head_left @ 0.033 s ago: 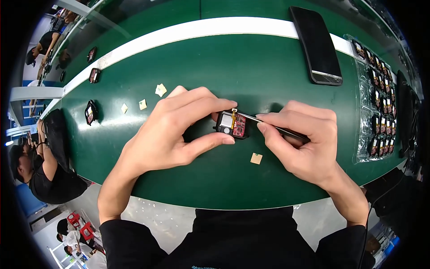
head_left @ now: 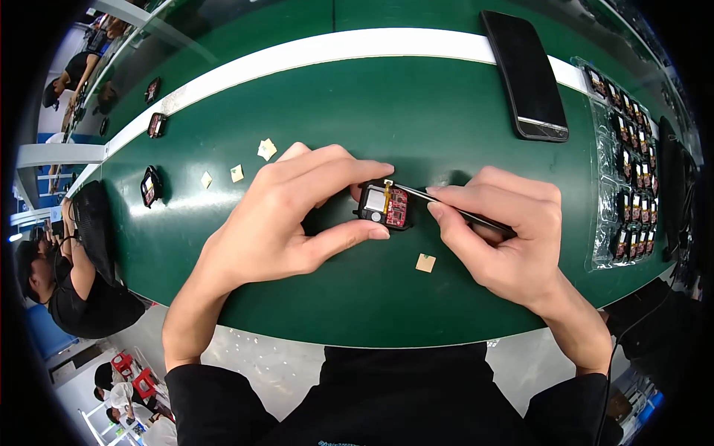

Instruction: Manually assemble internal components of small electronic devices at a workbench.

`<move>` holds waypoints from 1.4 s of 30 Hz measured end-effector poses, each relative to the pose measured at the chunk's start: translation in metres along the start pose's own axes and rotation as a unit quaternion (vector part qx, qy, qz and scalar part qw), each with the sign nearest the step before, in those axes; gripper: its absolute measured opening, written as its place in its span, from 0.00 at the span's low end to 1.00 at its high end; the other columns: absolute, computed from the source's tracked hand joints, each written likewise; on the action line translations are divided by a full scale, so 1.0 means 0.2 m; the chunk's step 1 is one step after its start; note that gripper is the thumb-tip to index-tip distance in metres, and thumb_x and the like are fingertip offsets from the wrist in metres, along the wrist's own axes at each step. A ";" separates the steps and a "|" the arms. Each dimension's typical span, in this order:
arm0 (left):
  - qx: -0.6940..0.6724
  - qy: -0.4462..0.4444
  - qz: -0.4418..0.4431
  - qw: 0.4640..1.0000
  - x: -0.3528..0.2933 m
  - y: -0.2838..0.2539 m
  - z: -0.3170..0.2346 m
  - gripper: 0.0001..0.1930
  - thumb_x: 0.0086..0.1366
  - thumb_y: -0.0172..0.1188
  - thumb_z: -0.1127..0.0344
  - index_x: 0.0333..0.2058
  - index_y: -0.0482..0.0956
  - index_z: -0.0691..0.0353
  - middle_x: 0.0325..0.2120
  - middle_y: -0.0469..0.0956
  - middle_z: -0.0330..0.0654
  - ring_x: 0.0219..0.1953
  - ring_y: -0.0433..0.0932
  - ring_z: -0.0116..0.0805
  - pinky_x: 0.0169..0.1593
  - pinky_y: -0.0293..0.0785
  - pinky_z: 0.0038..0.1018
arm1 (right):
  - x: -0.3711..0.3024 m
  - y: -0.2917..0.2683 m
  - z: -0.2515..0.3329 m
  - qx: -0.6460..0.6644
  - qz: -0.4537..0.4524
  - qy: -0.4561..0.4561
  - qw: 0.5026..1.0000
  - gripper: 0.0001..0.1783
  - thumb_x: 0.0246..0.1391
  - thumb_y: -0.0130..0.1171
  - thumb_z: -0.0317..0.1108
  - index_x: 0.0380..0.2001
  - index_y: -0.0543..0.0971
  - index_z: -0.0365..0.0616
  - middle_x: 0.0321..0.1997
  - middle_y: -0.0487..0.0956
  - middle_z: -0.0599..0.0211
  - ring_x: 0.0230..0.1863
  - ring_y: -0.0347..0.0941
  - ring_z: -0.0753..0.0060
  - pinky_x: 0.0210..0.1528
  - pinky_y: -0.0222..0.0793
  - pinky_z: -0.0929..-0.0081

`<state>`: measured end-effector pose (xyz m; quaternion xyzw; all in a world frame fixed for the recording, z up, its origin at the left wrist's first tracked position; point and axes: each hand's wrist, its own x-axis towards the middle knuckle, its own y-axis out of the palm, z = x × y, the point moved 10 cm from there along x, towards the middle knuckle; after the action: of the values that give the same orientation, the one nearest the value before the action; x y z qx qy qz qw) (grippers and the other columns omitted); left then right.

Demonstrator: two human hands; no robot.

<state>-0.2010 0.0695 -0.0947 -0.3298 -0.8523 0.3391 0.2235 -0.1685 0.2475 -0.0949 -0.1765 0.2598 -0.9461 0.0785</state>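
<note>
A small black electronic device [head_left: 397, 209], its case lying open, shows a red circuit board, a silvery block and a yellow flex strip. My left hand [head_left: 275, 212] grips it by the edges, thumb at the near side and fingers at the far side. In my right hand [head_left: 509, 234] a pair of dark tweezers [head_left: 480, 221] is pinched between thumb and fingers. Their bright tip reaches the device's top edge, by the end of the flex strip; whether it touches cannot be made out. Just nearer to me lies a small tan square piece [head_left: 425, 262].
Several similar devices [head_left: 151, 186] lie at the left. Small pale squares [head_left: 237, 173] are scattered beyond my left hand. A black phone-like slab [head_left: 526, 82] rests across the white strip [head_left: 335, 43]. At right stands a clear tray [head_left: 601, 186] of devices. People [head_left: 82, 290] sit at left.
</note>
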 end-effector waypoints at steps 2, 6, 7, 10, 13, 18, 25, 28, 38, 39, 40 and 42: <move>-0.014 -0.023 0.000 1.000 0.01 0.00 0.02 0.29 0.55 0.84 0.62 0.56 0.88 0.63 0.30 0.80 0.39 0.28 0.71 0.34 0.40 0.65 0.32 | 0.00 0.00 0.00 -0.028 -0.004 -0.005 1.000 0.09 0.52 0.75 0.18 0.38 0.92 0.35 0.23 0.80 0.68 0.18 0.72 0.78 0.19 0.61 0.76; 0.000 -0.014 -0.010 1.000 0.00 -0.01 0.01 0.27 0.54 0.85 0.62 0.52 0.89 0.62 0.27 0.78 0.37 0.25 0.66 0.31 0.37 0.64 0.31 | -0.02 0.00 0.08 -0.074 -0.042 -0.091 0.992 0.13 0.49 0.78 0.20 0.40 0.92 0.38 0.25 0.80 0.69 0.18 0.74 0.75 0.18 0.65 0.74; 0.005 -0.005 -0.015 1.000 0.00 -0.01 0.01 0.27 0.54 0.85 0.62 0.52 0.89 0.62 0.28 0.78 0.37 0.25 0.66 0.30 0.37 0.63 0.30 | -0.02 0.00 0.08 -0.088 -0.041 -0.097 0.991 0.14 0.49 0.79 0.20 0.41 0.92 0.38 0.25 0.81 0.70 0.19 0.75 0.75 0.18 0.66 0.73; 0.008 0.008 -0.023 1.000 0.00 0.00 0.00 0.26 0.54 0.84 0.62 0.51 0.89 0.62 0.28 0.78 0.37 0.25 0.66 0.30 0.36 0.63 0.30 | -0.02 0.02 0.09 -0.088 -0.038 -0.100 0.990 0.14 0.50 0.78 0.20 0.41 0.92 0.38 0.26 0.81 0.70 0.19 0.77 0.75 0.18 0.68 0.74; 0.008 0.013 -0.020 1.000 0.00 -0.01 0.01 0.25 0.55 0.84 0.62 0.51 0.89 0.62 0.29 0.79 0.38 0.25 0.67 0.30 0.36 0.63 0.30 | -0.01 0.02 0.09 -0.083 -0.040 -0.106 0.990 0.13 0.50 0.77 0.19 0.42 0.92 0.38 0.26 0.82 0.70 0.20 0.78 0.74 0.19 0.69 0.75; -0.019 -0.007 0.015 1.000 0.01 -0.01 0.04 0.26 0.55 0.84 0.60 0.52 0.90 0.62 0.30 0.80 0.38 0.25 0.67 0.30 0.34 0.63 0.29 | -0.01 0.02 0.06 -0.035 -0.017 -0.078 0.996 0.11 0.54 0.76 0.19 0.42 0.93 0.36 0.25 0.81 0.69 0.19 0.72 0.79 0.20 0.61 0.76; -0.056 0.008 0.053 0.997 0.01 0.00 0.09 0.26 0.55 0.85 0.59 0.52 0.91 0.62 0.37 0.86 0.39 0.25 0.67 0.29 0.31 0.64 0.27 | 0.01 0.03 -0.02 0.049 0.007 -0.002 0.999 0.08 0.57 0.76 0.20 0.41 0.93 0.36 0.22 0.80 0.69 0.19 0.67 0.83 0.22 0.54 0.77; -0.052 0.003 0.055 0.997 0.01 0.00 0.09 0.26 0.55 0.84 0.59 0.51 0.91 0.62 0.38 0.86 0.39 0.25 0.67 0.29 0.31 0.64 0.27 | 0.00 0.04 -0.03 0.056 0.004 0.005 0.998 0.09 0.57 0.76 0.20 0.41 0.94 0.36 0.21 0.80 0.69 0.19 0.67 0.83 0.22 0.54 0.77; -0.065 0.035 0.020 0.997 0.01 -0.01 0.06 0.25 0.56 0.84 0.60 0.51 0.91 0.62 0.38 0.88 0.40 0.29 0.74 0.32 0.36 0.66 0.29 | 0.01 0.05 -0.02 0.044 0.027 0.005 0.999 0.06 0.58 0.74 0.19 0.39 0.92 0.34 0.22 0.81 0.67 0.17 0.69 0.81 0.19 0.56 0.76; -0.048 0.057 0.025 0.997 0.01 0.00 0.05 0.24 0.56 0.84 0.61 0.51 0.91 0.62 0.39 0.88 0.41 0.30 0.76 0.34 0.38 0.67 0.30 | 0.01 0.05 -0.02 0.042 0.029 0.009 0.999 0.07 0.58 0.74 0.19 0.39 0.92 0.34 0.22 0.80 0.68 0.16 0.68 0.81 0.19 0.56 0.76; -0.030 0.080 0.030 0.996 0.01 0.00 0.03 0.24 0.56 0.84 0.61 0.51 0.90 0.62 0.39 0.88 0.41 0.32 0.79 0.36 0.40 0.68 0.32 | 0.02 0.05 -0.02 0.041 0.032 0.013 0.999 0.07 0.57 0.75 0.19 0.40 0.92 0.34 0.21 0.79 0.68 0.16 0.68 0.82 0.18 0.55 0.76; -0.028 0.074 0.033 0.996 0.02 0.00 0.02 0.24 0.55 0.84 0.61 0.50 0.90 0.61 0.39 0.88 0.41 0.35 0.82 0.39 0.40 0.67 0.33 | 0.02 0.05 -0.02 0.037 0.034 0.014 0.999 0.07 0.57 0.75 0.18 0.40 0.92 0.34 0.21 0.79 0.69 0.16 0.67 0.83 0.18 0.55 0.77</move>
<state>-0.2064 0.0695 -0.0972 -0.3883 -0.8310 0.2967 0.2657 -0.1736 0.2399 -0.1024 -0.1513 0.2319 -0.9542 0.1131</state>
